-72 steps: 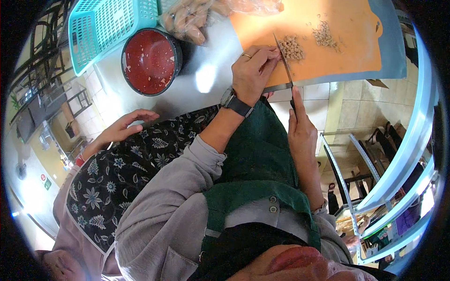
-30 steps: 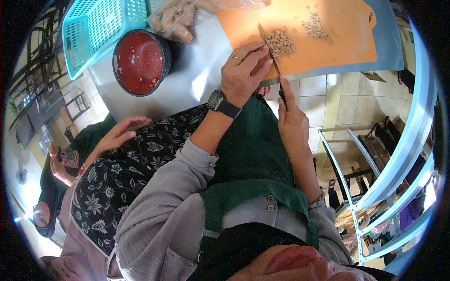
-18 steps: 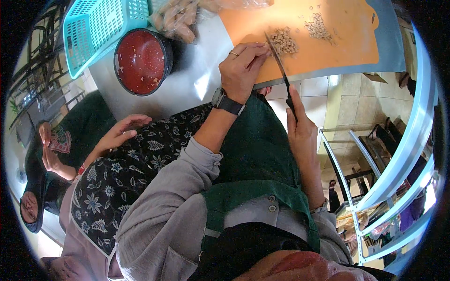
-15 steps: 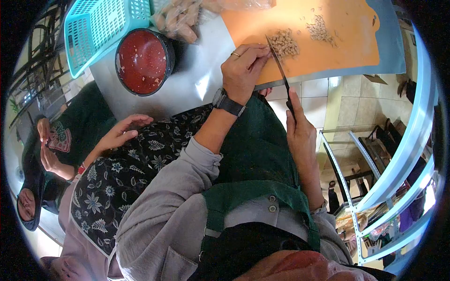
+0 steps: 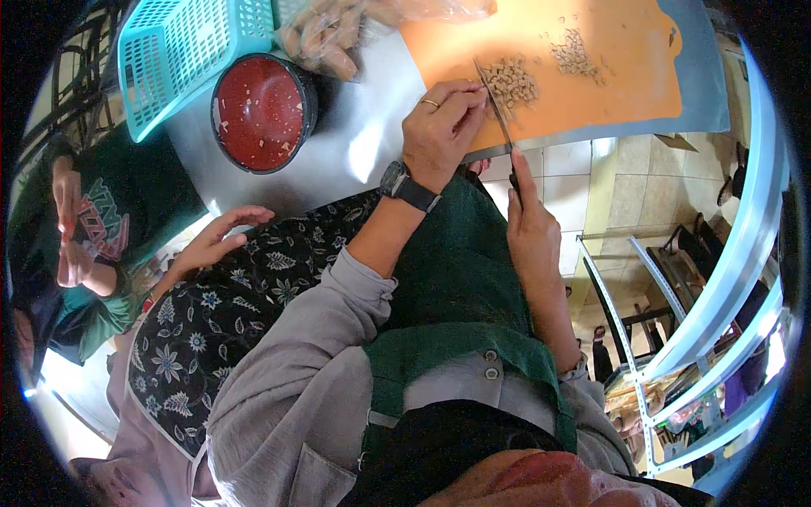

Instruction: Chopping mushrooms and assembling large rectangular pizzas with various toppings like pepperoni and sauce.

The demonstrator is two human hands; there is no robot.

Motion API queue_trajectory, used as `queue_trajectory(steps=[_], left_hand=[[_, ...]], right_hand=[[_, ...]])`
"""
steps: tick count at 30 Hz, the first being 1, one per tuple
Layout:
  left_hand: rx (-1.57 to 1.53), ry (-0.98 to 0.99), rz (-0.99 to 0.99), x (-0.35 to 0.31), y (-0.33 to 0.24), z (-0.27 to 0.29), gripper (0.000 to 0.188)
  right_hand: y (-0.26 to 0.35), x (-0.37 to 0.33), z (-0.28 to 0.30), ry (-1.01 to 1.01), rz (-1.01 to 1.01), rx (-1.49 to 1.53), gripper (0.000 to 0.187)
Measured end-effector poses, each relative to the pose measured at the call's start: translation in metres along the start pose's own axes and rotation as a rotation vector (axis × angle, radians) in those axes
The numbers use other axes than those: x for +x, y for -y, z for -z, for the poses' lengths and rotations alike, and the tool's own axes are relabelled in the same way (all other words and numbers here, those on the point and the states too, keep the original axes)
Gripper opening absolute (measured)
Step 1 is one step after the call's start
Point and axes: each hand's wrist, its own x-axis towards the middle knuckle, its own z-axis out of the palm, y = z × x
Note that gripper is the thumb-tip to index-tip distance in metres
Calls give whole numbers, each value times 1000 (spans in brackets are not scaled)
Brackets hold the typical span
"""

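While the knife [image 5: 495, 101] is gripped by its dark handle in the right hand [image 5: 535, 221], its blade is angled along the left edge of a chopped pile [image 5: 514, 80] on the orange mat [image 5: 629, 93]. The left hand [image 5: 442, 127] is closed, with its fingertips drawn together just beside the blade; whether a morsel is pinched between them cannot be told. A second heap [image 5: 572, 55] is seen farther right on the mat, apart from the first, with loose bits scattered around it. On the metal desk [image 5: 359, 148], a red bowl [image 5: 260, 139] is flecked inside with pale scraps. Near it are placed a turquoise basket [image 5: 226, 42] and a clear bag [image 5: 334, 35] filled with brown pieces. At the desk's near edge, a co-worker's hand [image 5: 221, 238] is held loosely open.
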Motion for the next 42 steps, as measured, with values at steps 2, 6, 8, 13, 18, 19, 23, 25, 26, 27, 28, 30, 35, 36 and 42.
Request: queue_trajectory(steps=[2, 6, 8, 13, 18, 19, 23, 25, 26, 27, 28, 30, 35, 36, 42], left_hand=[[-34, 3, 25, 1, -1, 1, 8], [-100, 21, 112, 3, -2, 2, 9], [-140, 11, 106, 3, -2, 2, 9], [-145, 3, 128, 3, 0, 2, 9], [-109, 37, 89, 2, 5, 6, 9], [-105, 38, 76, 2, 5, 6, 9], [-78, 47, 82, 4, 3, 9, 9], [-36, 60, 100, 7, 0, 9, 9], [-16, 80, 124, 7, -1, 10, 9], [-24, 78, 107, 8, -2, 10, 10], [-26, 70, 106, 8, -3, 10, 10], [-35, 85, 132, 8, -3, 12, 10], [-146, 72, 178, 6, 0, 10, 13], [-177, 60, 188, 6, 0, 10, 14], [-227, 94, 271, 7, 1, 10, 17]], right_hand=[[1, 7, -1, -31, 33, 40, 61], [3, 13, 6, -77, 84, 218, 56], [2, 9, 12, -129, 92, 218, 54], [-5, -5, 15, -10, 35, 58, 56], [-6, -10, 5, -3, 20, 49, 57], [-4, -9, 2, 19, -3, 40, 58], [7, 0, -11, 20, -26, 18, 59], [8, 7, -12, 7, -24, -4, 60], [8, 6, -12, 20, -34, -12, 60], [8, 6, -11, 26, -37, -17, 60], [8, 5, -9, 52, -64, -19, 60], [6, 2, -7, 69, -81, -19, 59], [5, 11, -5, -20, 34, 93, 57], [5, 14, -4, -45, 81, 143, 56], [6, 1, 14, -30, 65, 88, 55]])
